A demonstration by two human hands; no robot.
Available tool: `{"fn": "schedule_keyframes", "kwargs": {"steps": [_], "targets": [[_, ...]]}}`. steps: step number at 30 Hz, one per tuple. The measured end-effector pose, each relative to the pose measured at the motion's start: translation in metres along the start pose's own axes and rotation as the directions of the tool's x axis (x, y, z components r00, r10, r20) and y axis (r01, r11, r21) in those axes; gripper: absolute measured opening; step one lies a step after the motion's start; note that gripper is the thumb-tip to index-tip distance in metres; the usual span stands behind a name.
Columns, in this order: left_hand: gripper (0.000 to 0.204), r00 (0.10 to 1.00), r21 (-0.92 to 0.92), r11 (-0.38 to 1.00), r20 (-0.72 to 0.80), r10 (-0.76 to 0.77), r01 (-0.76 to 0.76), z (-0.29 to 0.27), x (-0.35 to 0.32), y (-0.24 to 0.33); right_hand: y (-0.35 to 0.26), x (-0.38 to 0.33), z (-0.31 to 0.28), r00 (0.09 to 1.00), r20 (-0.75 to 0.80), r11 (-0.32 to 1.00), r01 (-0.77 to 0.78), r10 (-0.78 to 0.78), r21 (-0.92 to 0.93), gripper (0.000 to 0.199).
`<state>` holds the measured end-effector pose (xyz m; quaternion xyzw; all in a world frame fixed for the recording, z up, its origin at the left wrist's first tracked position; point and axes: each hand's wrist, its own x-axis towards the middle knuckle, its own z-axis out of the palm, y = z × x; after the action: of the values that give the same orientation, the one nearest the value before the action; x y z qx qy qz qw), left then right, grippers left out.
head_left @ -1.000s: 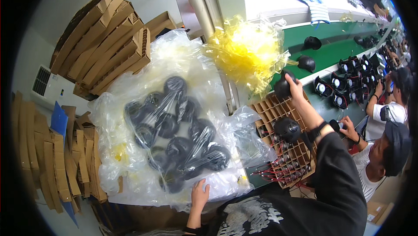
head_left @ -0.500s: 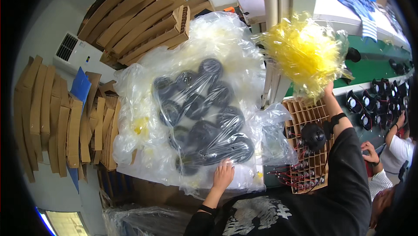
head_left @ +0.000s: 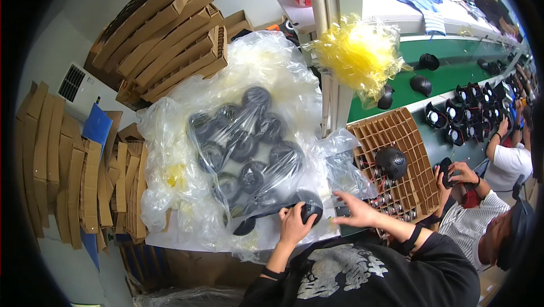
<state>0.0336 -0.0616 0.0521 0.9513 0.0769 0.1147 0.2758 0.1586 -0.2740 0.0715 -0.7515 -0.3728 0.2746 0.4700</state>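
Fingers (head_left: 287, 214) of the left hand (head_left: 291, 230) now bend against a black dome (head_left: 311, 207) at the desk's (head_left: 177, 238) near right corner; half a second ago they lay on the clear film (head_left: 266, 52) there. Whether they are closed on the dome or only touch it, I cannot tell. The right hand (head_left: 361, 212), then reaching behind the yellow bundle (head_left: 357, 52), has come back to just right of that dome, fingers spread, holding nothing and apart from it.

The dome's perforated top shows beside the film, which covers the other dark domes (head_left: 243, 145) on the desk. A narrow gap separates the two hands over the desk's right edge. Beyond it stands the divided box (head_left: 391, 121), a second perforated dome (head_left: 391, 162) on its partitions. Left of the left hand, a pale strip of desk runs along the near edge. At the far right are a co-worker's hands (head_left: 462, 172).
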Motion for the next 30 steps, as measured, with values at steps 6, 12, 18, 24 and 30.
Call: {"fn": "schedule_keyframes", "kwargs": {"steps": [6,12,18,24,30], "targets": [[0.016,0.905,-0.744,0.617,-0.037,-0.423,0.258,-0.043,-0.039,0.023,-0.029,-0.008,0.03,0.993,0.067,0.962,-0.111,0.097,0.248,0.091],[0.029,0.871,-0.928,0.316,0.016,-0.492,0.196,-0.084,-0.022,0.055,-0.068,0.007,0.018,0.989,0.014,0.965,0.137,-0.144,0.221,0.091],[0.036,0.882,-0.95,0.301,-0.065,-0.466,0.089,-0.1,-0.005,0.066,-0.116,0.004,-0.004,0.982,-0.161,0.992,0.084,-0.1,-0.098,0.03],[0.04,0.894,-0.921,0.387,-0.145,-0.425,0.034,-0.096,-0.001,0.079,-0.128,0.007,0.006,0.99,-0.134,0.999,-0.025,0.031,0.045,0.036],[0.047,0.919,-0.803,0.595,-0.251,-0.303,-0.023,-0.085,-0.003,0.076,-0.127,0.01,0.008,0.976,-0.046,0.917,-0.185,0.215,0.354,0.033]]}}
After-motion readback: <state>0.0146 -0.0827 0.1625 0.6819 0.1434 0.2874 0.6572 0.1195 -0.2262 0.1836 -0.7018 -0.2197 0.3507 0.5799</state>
